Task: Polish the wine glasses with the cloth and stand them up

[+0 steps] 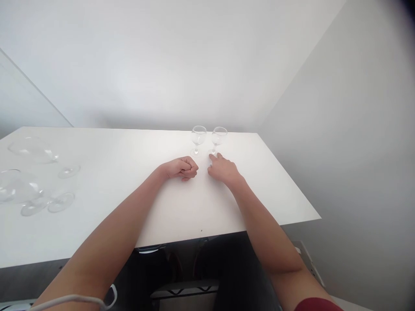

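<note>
Two clear stemmed wine glasses stand upright side by side near the back of the white table: a left wine glass (199,136) and a right wine glass (219,136). My right hand (223,167) is open in front of the right glass, its fingers apart and its fingertips at the glass's foot, seemingly touching it. It does not grasp the stem or bowl. My left hand (183,168) rests on the table as a loose fist, just in front of the left glass and apart from it. Nothing shows in its curled fingers.
At the left of the white table (181,216) several more clear stemmed glasses lie on their sides, among them a far glass (35,149) and a near glass (22,188). Walls bound the table behind and at the right. A white cable (71,298) crosses by my left forearm.
</note>
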Demonstrator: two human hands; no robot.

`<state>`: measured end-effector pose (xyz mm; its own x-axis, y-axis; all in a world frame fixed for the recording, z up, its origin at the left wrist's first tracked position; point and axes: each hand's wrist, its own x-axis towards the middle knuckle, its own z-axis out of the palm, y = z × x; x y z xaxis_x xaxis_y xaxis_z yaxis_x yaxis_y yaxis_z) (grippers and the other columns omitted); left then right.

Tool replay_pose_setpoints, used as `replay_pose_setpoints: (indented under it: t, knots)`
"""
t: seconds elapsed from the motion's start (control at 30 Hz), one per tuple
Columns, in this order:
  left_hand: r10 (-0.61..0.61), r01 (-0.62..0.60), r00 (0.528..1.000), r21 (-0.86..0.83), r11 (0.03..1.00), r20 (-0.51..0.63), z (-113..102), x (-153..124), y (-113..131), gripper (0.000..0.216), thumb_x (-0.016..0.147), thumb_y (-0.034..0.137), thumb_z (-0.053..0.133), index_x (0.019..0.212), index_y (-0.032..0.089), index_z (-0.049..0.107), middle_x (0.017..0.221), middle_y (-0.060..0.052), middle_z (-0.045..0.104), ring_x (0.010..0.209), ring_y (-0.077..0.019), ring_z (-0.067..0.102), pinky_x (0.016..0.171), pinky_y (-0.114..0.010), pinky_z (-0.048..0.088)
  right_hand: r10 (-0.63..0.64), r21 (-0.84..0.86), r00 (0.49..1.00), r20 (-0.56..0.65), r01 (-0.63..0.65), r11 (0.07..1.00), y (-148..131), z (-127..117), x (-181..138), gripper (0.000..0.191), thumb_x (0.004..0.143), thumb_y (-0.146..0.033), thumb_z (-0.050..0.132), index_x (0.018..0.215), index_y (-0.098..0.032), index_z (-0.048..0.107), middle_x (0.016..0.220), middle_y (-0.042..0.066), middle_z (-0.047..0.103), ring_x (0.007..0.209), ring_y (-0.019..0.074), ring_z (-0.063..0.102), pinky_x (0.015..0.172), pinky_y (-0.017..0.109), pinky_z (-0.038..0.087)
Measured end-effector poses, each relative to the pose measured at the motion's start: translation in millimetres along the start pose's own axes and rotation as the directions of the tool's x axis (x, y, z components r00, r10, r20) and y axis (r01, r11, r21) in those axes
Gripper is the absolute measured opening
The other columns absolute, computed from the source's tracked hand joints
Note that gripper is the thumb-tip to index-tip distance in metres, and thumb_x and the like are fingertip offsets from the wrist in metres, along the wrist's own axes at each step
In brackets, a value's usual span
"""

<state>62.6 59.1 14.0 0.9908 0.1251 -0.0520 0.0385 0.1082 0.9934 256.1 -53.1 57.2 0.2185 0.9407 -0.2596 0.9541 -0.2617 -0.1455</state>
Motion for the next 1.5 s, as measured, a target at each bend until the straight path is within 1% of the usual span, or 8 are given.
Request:
replay_pose_setpoints:
  t: [0.2,0.6,0.83,1.1,1.17,1.27,1.37,1.5]
  knots:
    - [0.004,-0.005,1.0,0.015,1.0,0.027,2.6,0.8,3.1,0.026,0.068,0.023,0.06,0.051,0.026,0.04,0.051,0.002,0.019,0.048,-0.0145,0.018,0.044,-0.036,0.035,0.024,0.029,1.0,-0.006,-0.024,0.999,1.7,3.1,2.9,0.063,0.095,-0.03,0.044,0.157,-0.021,0.042,0.155,0.022,0.047,0.118,0.0366,0.068,0.096,0.049,0.053]
    - [-0.033,0.033,0.999,0.009,0.999,0.002,6.2,2.0,7.1,0.027,0.065,0.02,0.059,0.049,0.025,0.038,0.051,0.002,0.019,0.048,-0.0136,0.017,0.047,-0.036,0.031,0.046,-0.007,0.999,-0.005,-0.046,0.999,-3.3,5.2,2.6,0.069,0.096,-0.028,0.042,0.164,-0.019,0.034,0.171,0.024,0.03,0.121,0.0369,0.069,0.097,0.048,0.052]
    - [-0.051,0.05,0.999,-0.023,0.998,-0.013,4.5,1.5,5.1,0.026,0.064,0.016,0.06,0.049,0.024,0.041,0.051,0.002,0.02,0.047,-0.0136,0.021,0.045,-0.035,0.036,0.064,0.022,0.998,-0.013,-0.063,0.998,-4.1,4.0,1.2,0.064,0.096,-0.028,0.042,0.159,-0.018,0.04,0.164,0.023,0.04,0.121,0.037,0.068,0.098,0.047,0.053]
    - [-0.04,0.04,0.999,0.01,0.999,-0.013,6.6,0.2,6.4,0.025,0.065,0.015,0.057,0.052,0.023,0.037,0.053,0.003,0.019,0.05,-0.0127,0.02,0.047,-0.032,0.037,0.07,0.016,0.998,0.001,-0.07,0.997,-5.3,0.4,-4.1,0.07,0.097,-0.028,0.042,0.167,-0.024,0.03,0.17,0.026,0.03,0.121,0.0373,0.069,0.095,0.046,0.051]
    - [-0.042,0.042,0.999,0.012,0.999,-0.019,8.3,-0.6,8.4,0.026,0.065,0.016,0.057,0.052,0.023,0.036,0.054,0.003,0.019,0.05,-0.0125,0.02,0.047,-0.032,0.037,0.086,0.011,0.996,-0.026,-0.086,0.996,-9.2,-1.2,-8.9,0.063,0.097,-0.026,0.043,0.161,-0.023,0.041,0.158,0.027,0.047,0.112,0.0358,0.072,0.088,0.043,0.051]
    - [-0.053,0.053,0.998,0.01,0.999,-0.04,10.3,-1.9,11.4,0.027,0.065,0.016,0.058,0.051,0.023,0.036,0.054,0.003,0.019,0.05,-0.0128,0.02,0.046,-0.032,0.038,0.075,0.032,0.992,-0.099,-0.072,0.997,-18.2,-5.9,-18.2,0.035,0.097,-0.025,0.044,0.122,-0.018,0.067,0.108,0.018,0.07,0.091,0.0308,0.072,0.074,0.037,0.048]
    - [-0.047,0.047,0.997,-0.008,0.999,-0.06,11.1,-2.6,13.0,0.026,0.064,0.016,0.059,0.05,0.023,0.038,0.052,0.003,0.018,0.049,-0.0127,0.02,0.046,-0.033,0.038,0.04,0.069,0.982,-0.184,-0.028,0.997,-25.6,-12.8,-30.3,0.025,0.099,-0.027,0.042,0.096,-0.019,0.066,0.084,0.012,0.064,0.076,0.0266,0.066,0.067,0.035,0.042]
    - [-0.035,0.033,0.998,-0.029,0.999,-0.053,11.6,-2.6,13.2,0.027,0.065,0.017,0.059,0.05,0.023,0.038,0.052,0.003,0.017,0.05,-0.0122,0.018,0.047,-0.033,0.036,-0.036,0.192,0.964,-0.263,0.089,0.977,-22.3,-15.3,-51.9,0.02,0.099,-0.038,0.047,0.099,-0.022,0.06,0.085,0.007,0.058,0.073,0.0237,0.059,0.065,0.034,0.041]
